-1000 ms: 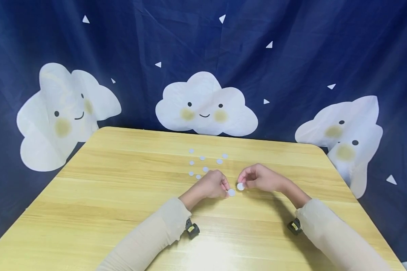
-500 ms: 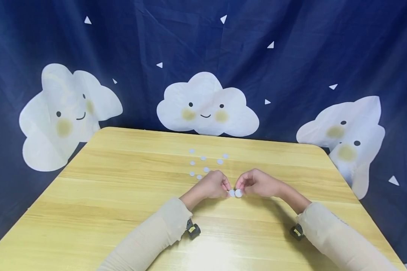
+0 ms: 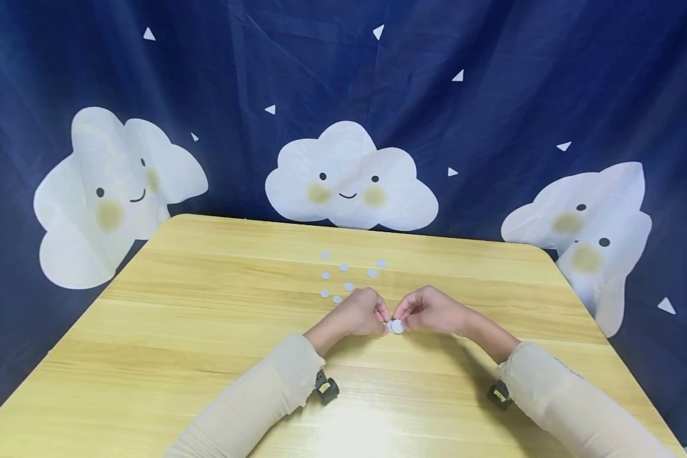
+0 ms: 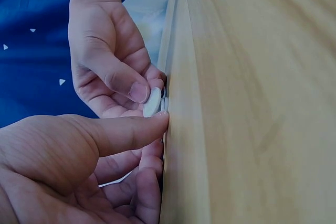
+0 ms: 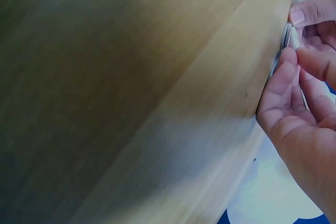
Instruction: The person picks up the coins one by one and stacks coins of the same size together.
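Note:
In the head view my left hand (image 3: 362,312) pinches a small white disc (image 3: 390,326) low over the tabletop, between thumb and fingertips. My right hand (image 3: 435,310) pinches another white disc (image 3: 397,326), which partly covers the left one. The left wrist view has the right hand's disc (image 4: 152,102) tilted beside what looks like a thin stack of discs (image 4: 164,103) at the left thumb tip. Seen from the right wrist, the discs (image 5: 287,36) sit edge-on between both hands' fingertips. How many are stacked cannot be made out.
Several loose white discs (image 3: 372,273) lie scattered beyond the left hand on the wooden table (image 3: 149,343). A dark blue curtain (image 3: 235,63) with white clouds hangs behind the table's far edge. Small black cameras (image 3: 326,387) sit at both wrists.
My right hand has moved left and slightly toward me with its disc, from apart, to side by side, to overlapping the left hand's disc. The left hand has stayed nearly still.

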A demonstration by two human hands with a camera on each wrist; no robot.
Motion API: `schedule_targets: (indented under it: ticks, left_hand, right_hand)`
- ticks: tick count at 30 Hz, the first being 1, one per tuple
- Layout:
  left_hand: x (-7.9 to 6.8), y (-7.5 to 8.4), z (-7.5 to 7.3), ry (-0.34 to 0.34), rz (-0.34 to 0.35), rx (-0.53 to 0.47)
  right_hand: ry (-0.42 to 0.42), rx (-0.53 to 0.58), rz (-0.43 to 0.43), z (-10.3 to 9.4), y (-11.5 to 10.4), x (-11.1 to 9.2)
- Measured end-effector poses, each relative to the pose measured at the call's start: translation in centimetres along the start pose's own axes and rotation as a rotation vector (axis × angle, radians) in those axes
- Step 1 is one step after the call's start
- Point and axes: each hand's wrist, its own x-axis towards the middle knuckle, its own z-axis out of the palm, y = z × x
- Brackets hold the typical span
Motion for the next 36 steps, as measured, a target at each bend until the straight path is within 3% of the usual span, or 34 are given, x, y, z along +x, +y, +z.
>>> schedule_targets:
  ticks: [20, 27, 36]
  left_hand:
    - [-0.12, 0.06, -0.05, 0.009, 0.006, 0.0]
    - [-0.19, 0.0, -0.07, 0.009, 0.009, 0.005]
    - [-0.24, 0.07, -0.15, 0.003, -0.005, 0.006]
  right_hand:
    - [0.056, 0.083, 0.117, 0.58, -0.84, 0.26]
    - [0.053, 0.145, 0.128, 0.58, -0.77, 0.23]
    - [0.056, 0.12, 0.124, 0.6, -0.69, 0.19]
